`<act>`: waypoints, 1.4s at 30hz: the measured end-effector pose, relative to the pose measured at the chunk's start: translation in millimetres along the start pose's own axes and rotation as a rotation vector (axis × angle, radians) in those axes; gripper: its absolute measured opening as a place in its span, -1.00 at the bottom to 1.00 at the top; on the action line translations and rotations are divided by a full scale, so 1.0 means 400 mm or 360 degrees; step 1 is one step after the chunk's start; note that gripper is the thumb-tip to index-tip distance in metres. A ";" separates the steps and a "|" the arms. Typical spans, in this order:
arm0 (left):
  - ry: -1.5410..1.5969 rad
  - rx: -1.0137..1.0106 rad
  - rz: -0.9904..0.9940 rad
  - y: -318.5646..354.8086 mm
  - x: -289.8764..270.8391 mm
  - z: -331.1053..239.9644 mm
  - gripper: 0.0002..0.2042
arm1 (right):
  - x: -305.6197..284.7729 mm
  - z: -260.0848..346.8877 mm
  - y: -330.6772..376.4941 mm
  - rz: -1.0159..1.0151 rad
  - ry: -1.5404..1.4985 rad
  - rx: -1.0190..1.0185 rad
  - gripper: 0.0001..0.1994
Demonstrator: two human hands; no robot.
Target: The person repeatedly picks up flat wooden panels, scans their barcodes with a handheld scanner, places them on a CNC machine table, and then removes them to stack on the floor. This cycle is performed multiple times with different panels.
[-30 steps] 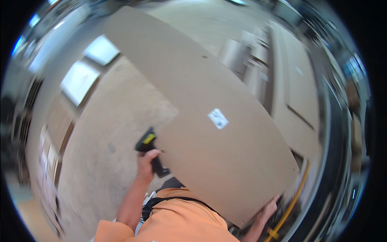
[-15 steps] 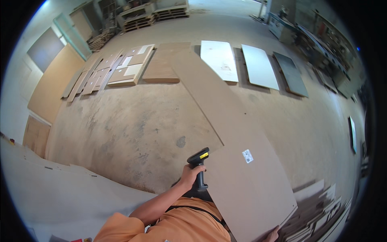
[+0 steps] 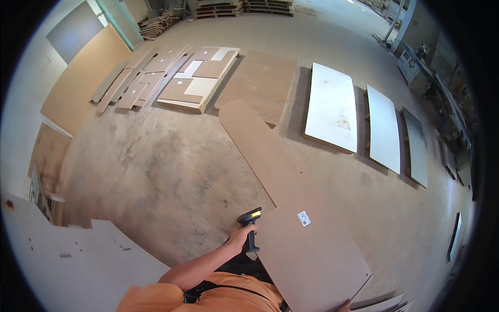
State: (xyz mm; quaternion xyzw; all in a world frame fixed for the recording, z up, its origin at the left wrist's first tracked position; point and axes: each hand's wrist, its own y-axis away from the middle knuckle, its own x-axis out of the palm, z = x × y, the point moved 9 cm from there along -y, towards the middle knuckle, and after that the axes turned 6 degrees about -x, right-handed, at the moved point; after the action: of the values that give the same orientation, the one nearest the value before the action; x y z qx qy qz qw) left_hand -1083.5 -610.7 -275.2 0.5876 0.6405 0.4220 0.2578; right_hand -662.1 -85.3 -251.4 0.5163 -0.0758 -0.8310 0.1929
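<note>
My left hand [image 3: 239, 237] is wrapped round the grip of a black handheld barcode scanner [image 3: 249, 216], which has a yellow patch on its head. Beside it, a long brown wooden panel [image 3: 317, 255] slants across the view, wide near my body and narrowing to a rounded far end. A small white printed label [image 3: 304, 218] sits on the panel, to the right of the scanner. At the lower edge, my right hand [image 3: 345, 307] grips the panel's near right edge; most of its fingers are hidden.
Ahead lie stacks of brown cut panels [image 3: 198, 78], a large brown sheet [image 3: 257, 83] and white boards [image 3: 332, 106]. A pale notched sheet [image 3: 88, 260] is at my left. Machinery [image 3: 416, 67] lines the right side, pallets [image 3: 218, 8] the back. More boards [image 3: 384, 304] lean lower right.
My view has shifted left and closer to the floor stacks, which now appear larger and further right. Scanner and panel remain in my hands; the panel's far end sits lower in view.
</note>
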 end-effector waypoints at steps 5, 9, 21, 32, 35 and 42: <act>-0.0040 -0.0186 0.0010 -0.240 0.022 -0.221 -0.73 | 0.097 0.270 0.065 -0.0141 0.0048 0.0370 -0.28; -0.0017 -0.0418 0.0087 -0.466 0.054 -0.342 -0.74 | 0.190 0.434 0.040 -0.0285 0.0368 0.0539 -0.37; -0.0460 -0.0576 0.0135 -1.142 0.112 -0.738 -0.70 | 0.716 1.112 0.173 -0.0342 0.0472 0.0711 -0.36; -0.1328 -0.0337 0.0027 -1.561 -0.025 -1.289 -0.65 | 1.639 1.503 0.463 -0.0030 -0.1197 0.1046 -0.64; -0.1449 -0.0447 0.0045 -1.592 -0.089 -1.325 -0.67 | 1.880 1.620 0.468 0.0215 -0.1411 0.1202 -0.65; -0.1390 -0.0124 0.0134 -1.664 -0.195 -1.319 -0.70 | 2.284 1.772 0.352 0.0274 -0.1702 0.1256 -0.48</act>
State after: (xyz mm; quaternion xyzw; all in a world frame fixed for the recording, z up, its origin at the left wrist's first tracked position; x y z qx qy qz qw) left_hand -1861.7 -780.6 -580.0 0.7263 0.4305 0.1681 0.5088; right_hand -1615.5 -630.1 -639.8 0.0575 -0.5000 -0.8641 -0.0088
